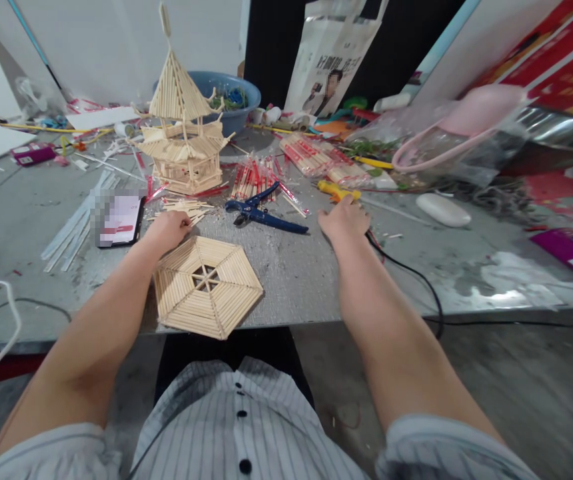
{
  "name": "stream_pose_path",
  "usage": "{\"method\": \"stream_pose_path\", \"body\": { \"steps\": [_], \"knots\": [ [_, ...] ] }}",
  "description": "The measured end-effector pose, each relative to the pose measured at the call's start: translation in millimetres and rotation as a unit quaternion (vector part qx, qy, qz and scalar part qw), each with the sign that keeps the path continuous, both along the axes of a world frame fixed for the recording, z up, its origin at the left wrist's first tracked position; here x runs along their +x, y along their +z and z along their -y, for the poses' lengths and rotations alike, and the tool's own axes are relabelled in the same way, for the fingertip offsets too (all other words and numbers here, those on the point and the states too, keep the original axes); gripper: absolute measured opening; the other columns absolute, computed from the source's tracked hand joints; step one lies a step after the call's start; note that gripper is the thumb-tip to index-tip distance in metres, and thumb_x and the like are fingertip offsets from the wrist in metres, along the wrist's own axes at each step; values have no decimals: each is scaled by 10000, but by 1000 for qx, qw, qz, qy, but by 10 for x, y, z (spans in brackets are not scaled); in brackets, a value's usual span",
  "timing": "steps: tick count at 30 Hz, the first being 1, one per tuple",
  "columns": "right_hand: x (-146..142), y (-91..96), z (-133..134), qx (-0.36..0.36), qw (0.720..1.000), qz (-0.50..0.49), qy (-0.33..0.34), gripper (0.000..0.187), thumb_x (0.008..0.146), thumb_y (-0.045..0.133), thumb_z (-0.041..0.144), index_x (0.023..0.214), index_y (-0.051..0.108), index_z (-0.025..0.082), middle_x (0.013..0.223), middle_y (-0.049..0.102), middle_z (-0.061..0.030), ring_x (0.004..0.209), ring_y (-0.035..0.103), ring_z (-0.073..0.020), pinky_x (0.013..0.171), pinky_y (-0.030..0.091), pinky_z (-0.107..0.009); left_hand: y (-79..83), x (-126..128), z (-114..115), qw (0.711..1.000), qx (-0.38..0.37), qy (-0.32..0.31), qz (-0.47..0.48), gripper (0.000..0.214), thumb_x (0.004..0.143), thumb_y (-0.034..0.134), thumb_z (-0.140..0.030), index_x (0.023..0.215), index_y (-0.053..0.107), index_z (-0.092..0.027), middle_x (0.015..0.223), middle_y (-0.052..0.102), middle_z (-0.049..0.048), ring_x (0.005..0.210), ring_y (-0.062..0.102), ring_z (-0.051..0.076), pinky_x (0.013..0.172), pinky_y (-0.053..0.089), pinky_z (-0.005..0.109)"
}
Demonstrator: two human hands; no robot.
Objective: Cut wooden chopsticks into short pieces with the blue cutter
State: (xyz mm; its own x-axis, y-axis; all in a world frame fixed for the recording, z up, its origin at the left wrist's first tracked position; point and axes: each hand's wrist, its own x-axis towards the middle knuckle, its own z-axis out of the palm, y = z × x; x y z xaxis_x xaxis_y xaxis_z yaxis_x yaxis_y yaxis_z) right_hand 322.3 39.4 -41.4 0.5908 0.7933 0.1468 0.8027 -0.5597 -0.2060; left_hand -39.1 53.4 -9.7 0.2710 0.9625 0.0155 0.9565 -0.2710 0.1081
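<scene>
My left hand (167, 231) is closed, its fingertips pinched together beside a loose pile of short wooden sticks (197, 208); what they hold, if anything, is hidden. Just below that hand lies a flat hexagonal panel of sticks (234, 293) with an open, spoked centre. My right hand (345, 219) curls over a yellow glue gun (334, 191), which it partly hides; a black cord (424, 280) runs out from under it. Between my hands rests a blue-handled cutter (266, 213). Behind the stick pile stands a pagoda model (181, 127) made of sticks.
A phone (121, 220) and clear glue sticks (79, 220) lie at the left. Packs of wrapped chopsticks (311, 157), a blue basin (246, 100) and a paper bag (316, 63) are further back. A white computer mouse (444, 209) sits at the right.
</scene>
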Motion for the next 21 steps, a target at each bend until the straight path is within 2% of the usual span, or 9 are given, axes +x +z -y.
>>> {"method": "stream_pose_path", "body": {
  "steps": [3, 5, 9, 14, 18, 21],
  "knots": [
    [2, 7, 18, 2, 1000, -9, 10, 734, 873, 562, 362, 1441, 317, -34, 1437, 424, -297, 1316, 463, -355, 1049, 388, -450, -18, -20, -15, 1000, 2, -1, 18, 291, 833, 507, -252, 1003, 729, -173, 1037, 740, 99, 975, 665, 218, 834, 475, 280],
    [-10, 18, 27, 4, 1000, -8, 10, 698, 872, 561, 349, 1416, 353, -35, 1415, 447, -298, 1300, 479, -355, 1030, 407, -456, -26, -28, -24, 1000, 2, -2, 21, 287, 831, 507, -254, 994, 728, -170, 1029, 739, 103, 972, 665, 217, 832, 474, 279],
    [-25, 36, 13, -2, 1000, 6, 1, 667, 864, 561, 337, 1392, 389, -32, 1390, 473, -305, 1267, 503, -360, 1055, 354, -536, -29, -27, -29, 1000, -1, -2, 18, 288, 832, 506, -266, 992, 725, -170, 1028, 739, 106, 973, 663, 221, 840, 476, 291],
    [5, 23, -34, -18, 999, 27, 1, 653, 856, 536, 387, 1358, 452, -22, 1373, 496, -305, 1343, 394, -400, 1075, 267, -611, -31, -28, -23, 1000, 4, -4, 18, 296, 832, 499, -259, 999, 727, -173, 1031, 740, 110, 966, 665, 228, 850, 486, 315],
    [17, 10, -10, 4, 1000, 9, -5, 640, 860, 537, 380, 1346, 459, -29, 1343, 524, -303, 1329, 399, -401, 1055, 288, -605, -9, -12, -2, 1000, 5, -4, -2, 311, 845, 478, -271, 1017, 724, -192, 1060, 742, 95, 998, 667, 227, 855, 486, 306],
    [8, 14, 31, 29, 1000, -12, 6, 634, 871, 517, 381, 1360, 442, -15, 1346, 514, -312, 1350, 359, -409, 1025, 310, -609, 35, 33, 46, 999, 11, 8, -50, 357, 835, 442, -213, 1068, 710, -173, 1109, 727, 117, 1044, 663, 251, 866, 488, 321]
  ]
}}
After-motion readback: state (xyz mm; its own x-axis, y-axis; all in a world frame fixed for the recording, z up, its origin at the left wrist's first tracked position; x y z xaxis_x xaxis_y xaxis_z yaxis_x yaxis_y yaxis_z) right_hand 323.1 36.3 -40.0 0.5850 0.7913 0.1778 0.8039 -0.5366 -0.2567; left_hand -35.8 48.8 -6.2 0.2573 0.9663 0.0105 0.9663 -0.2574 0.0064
